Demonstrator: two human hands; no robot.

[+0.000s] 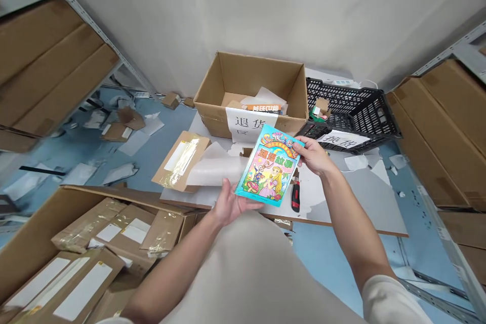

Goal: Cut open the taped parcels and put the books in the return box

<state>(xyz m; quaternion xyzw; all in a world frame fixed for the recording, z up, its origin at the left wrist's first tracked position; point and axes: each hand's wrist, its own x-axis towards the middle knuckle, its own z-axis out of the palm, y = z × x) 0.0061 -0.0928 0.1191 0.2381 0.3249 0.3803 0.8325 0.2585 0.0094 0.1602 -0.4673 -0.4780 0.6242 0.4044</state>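
Note:
A children's storybook (270,167) with a bright turquoise cover, drawn with a long-haired princess and other figures, is held up in front of me, slightly tilted. My right hand (313,157) pinches its upper right edge, thumb on the cover. At the lower left corner my left hand (233,205) holds it from below, fingers running under the book and thumb beside its edge. Behind it on the table are a flat cardboard mailer (182,162) and a curled sheet of white wrapping (218,171). A red and black box cutter (295,197) lies right of the book.
An open carton (212,114) with a handwritten paper label stands at the back of the table (357,202). Beside it is a black plastic crate (374,116) holding small items. Lower left, a big box (23,233) contains several taped parcels. Shelves with cartons flank both sides; scraps litter the floor.

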